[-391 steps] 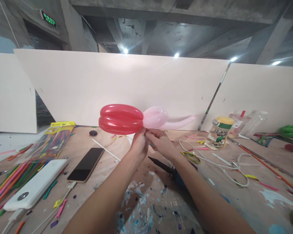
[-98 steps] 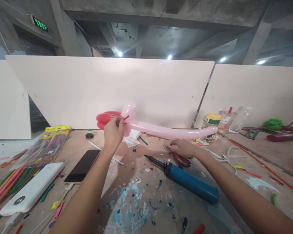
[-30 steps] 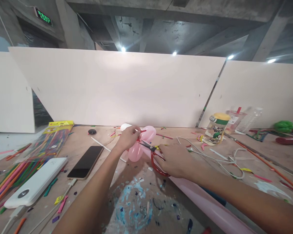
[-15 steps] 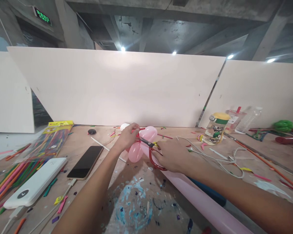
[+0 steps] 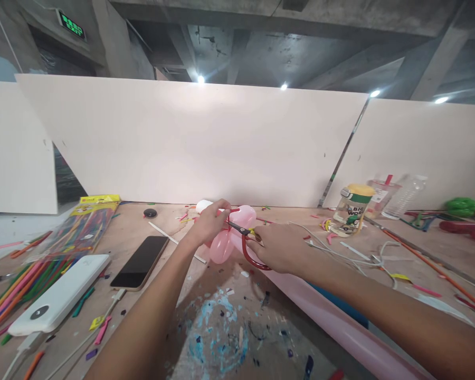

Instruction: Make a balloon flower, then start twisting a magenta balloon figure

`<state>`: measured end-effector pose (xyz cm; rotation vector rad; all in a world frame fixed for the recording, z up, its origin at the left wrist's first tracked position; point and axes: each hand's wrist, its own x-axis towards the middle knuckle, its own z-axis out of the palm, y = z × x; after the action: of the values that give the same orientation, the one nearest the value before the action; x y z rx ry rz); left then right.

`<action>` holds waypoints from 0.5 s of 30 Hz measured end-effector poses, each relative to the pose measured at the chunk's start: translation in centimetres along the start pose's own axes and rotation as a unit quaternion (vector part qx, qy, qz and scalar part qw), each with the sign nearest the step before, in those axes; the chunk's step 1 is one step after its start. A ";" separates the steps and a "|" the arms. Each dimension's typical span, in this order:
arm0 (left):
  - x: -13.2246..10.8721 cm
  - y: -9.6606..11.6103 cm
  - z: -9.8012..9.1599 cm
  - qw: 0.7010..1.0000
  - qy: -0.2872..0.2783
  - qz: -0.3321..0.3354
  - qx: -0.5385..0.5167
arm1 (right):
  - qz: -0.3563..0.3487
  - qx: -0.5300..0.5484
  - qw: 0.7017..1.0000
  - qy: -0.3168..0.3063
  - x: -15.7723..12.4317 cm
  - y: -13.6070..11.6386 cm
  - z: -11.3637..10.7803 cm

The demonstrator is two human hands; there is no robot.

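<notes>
My right hand (image 5: 279,245) is closed around the red-handled scissors (image 5: 251,258), whose dark blades point left toward my left hand. My left hand (image 5: 211,224) pinches a thin red balloon end (image 5: 234,210) beside the blade tips. Below and right of those fingers sits a cluster of pink balloon bubbles (image 5: 221,247), shaped like petals. A long pink balloon (image 5: 324,311) runs from the cluster under my right forearm to the lower right. Whether the blades touch the red end, I cannot tell. A white round thing (image 5: 203,206) is partly hidden behind my left hand.
On the left lie a phone (image 5: 140,263), a white power bank (image 5: 59,295) and a bag of uninflated balloons (image 5: 91,224). At the right stand a yellow-lidded bottle (image 5: 350,210) and a clear plastic bottle (image 5: 406,196), near a white cable (image 5: 332,250). A white panel (image 5: 206,142) rises behind the table.
My left hand has shifted slightly right, closer to the pink bubbles. The scissors stay in my right hand, with their handles turned a little. The whole view has drifted slightly.
</notes>
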<state>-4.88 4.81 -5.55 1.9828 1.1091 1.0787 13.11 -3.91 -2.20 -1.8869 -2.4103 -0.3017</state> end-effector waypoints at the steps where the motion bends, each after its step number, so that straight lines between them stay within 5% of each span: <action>1: 0.0 0.0 0.0 1.000 0.001 0.001 0.004 | -0.002 0.002 1.000 0.000 0.0 0.0 0.0; 15: 0.0 0.2 0.0 0.999 -0.013 -0.030 -0.024 | 0.010 0.000 0.999 -0.042 0.0 0.1 -0.7</action>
<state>-4.81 4.73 -5.34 1.9091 1.1118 1.0364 13.16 -3.98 -1.51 -1.9611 -2.4422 -0.2261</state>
